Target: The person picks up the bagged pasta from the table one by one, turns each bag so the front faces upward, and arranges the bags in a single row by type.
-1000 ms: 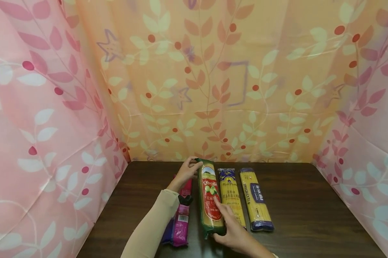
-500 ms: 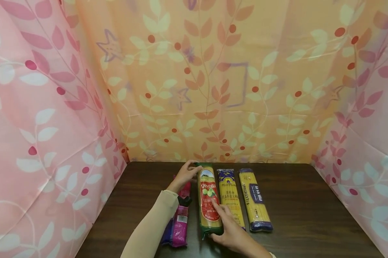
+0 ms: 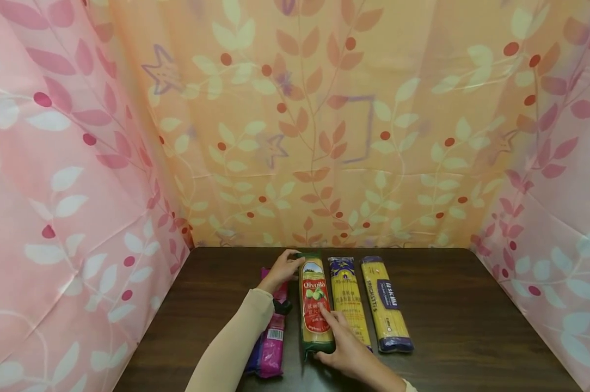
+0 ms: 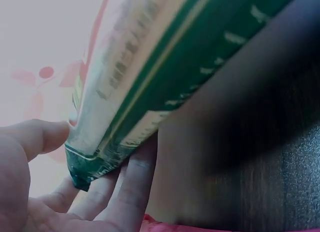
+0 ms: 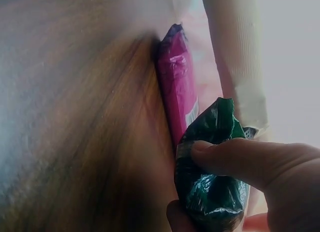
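Note:
A green-edged pack of spaghetti (image 3: 315,299) with a red label lies lengthwise between both hands. My left hand (image 3: 282,270) holds its far end; in the left wrist view the thumb (image 4: 42,137) is at one side and the fingers are under the green wrapper (image 4: 150,91). At the near end my right hand (image 3: 346,348) grips the pack, with its thumb on the crinkled green end (image 5: 215,192) in the right wrist view. The pack appears slightly above the dark tabletop; any contact beneath it is hidden.
To the right lie a yellow spaghetti pack (image 3: 350,305) with a blue top and another with purple ends (image 3: 387,305). Left of the held pack are a magenta pack (image 3: 273,348) and a blue one (image 3: 256,356), partly behind the left sleeve. Patterned curtains surround the wooden table (image 3: 461,316).
Both hands have lowered the green spaghetti pack a little toward the table, and its far end has come down most. Grip stays the same. The other packs keep their places.

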{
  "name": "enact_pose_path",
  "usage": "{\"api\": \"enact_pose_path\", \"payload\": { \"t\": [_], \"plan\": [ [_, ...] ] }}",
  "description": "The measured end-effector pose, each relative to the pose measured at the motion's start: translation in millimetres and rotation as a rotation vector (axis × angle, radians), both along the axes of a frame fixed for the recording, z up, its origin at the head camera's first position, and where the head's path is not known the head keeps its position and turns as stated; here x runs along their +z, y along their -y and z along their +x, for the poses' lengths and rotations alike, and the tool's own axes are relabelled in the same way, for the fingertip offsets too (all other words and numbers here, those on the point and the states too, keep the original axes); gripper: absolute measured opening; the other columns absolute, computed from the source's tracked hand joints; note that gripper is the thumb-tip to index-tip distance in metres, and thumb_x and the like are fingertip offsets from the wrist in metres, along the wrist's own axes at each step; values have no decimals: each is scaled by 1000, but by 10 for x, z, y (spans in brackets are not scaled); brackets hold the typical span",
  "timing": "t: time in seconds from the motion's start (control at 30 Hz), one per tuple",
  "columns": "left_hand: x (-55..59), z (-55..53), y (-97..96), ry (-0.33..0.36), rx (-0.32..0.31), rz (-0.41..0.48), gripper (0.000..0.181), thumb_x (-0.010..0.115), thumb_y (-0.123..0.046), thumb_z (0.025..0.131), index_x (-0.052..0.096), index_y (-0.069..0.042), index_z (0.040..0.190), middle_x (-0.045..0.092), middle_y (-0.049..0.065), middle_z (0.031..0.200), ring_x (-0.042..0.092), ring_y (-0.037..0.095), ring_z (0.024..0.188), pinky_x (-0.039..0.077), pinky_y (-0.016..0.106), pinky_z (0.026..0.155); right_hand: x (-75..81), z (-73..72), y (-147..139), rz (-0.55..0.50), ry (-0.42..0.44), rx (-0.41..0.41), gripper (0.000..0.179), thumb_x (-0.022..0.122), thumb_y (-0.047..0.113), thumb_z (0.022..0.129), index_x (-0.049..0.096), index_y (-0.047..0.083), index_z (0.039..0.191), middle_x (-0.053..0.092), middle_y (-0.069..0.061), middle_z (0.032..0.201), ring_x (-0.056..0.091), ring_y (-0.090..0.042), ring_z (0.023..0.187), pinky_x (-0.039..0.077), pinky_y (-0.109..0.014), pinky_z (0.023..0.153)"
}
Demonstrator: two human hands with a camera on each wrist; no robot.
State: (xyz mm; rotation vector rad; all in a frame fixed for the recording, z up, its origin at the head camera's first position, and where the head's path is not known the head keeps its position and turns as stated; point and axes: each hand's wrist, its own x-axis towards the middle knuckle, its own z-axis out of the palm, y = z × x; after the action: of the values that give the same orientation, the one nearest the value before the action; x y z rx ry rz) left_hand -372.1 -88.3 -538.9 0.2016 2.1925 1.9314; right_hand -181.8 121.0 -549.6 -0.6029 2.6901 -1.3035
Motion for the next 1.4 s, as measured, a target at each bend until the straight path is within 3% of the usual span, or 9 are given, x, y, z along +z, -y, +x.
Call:
{"api": "enact_pose_path", "payload": {
  "t": [0.53,0.73,1.13,1.4],
  "plan": [
    [-68,-60,-70,-13,-20,-119,46,62,-18,111,47,8,146,64,30,127,68,41,113,62,54,90,-37,-77,47,32,27,-35,109,97,24,79,35,1,166,48,-23,145,59,-36,122,54,-54,98],
    [-84,-92,-85,-11,-29,-181,53,66,-21,109,47,6,150,60,30,130,66,36,111,60,50,91,-33,-111,59,51,48,-41,109,97,26,78,36,3,166,49,-24,145,59,-38,123,53,-58,99],
    [-51,-108,-155,-172,-53,-524,52,72,-23,104,55,1,147,54,34,141,58,45,124,50,60,104,-68,-144,53,94,18,-39,110,97,31,78,38,3,166,50,-23,143,62,-36,118,56,-56,93],
    [-73,-101,-162,-248,-25,-541,52,75,-17,101,57,1,146,53,35,138,57,46,125,49,61,105,-105,-143,30,139,-10,-28,108,97,37,80,39,4,165,46,-23,144,61,-36,119,57,-53,92]
  ]
}}
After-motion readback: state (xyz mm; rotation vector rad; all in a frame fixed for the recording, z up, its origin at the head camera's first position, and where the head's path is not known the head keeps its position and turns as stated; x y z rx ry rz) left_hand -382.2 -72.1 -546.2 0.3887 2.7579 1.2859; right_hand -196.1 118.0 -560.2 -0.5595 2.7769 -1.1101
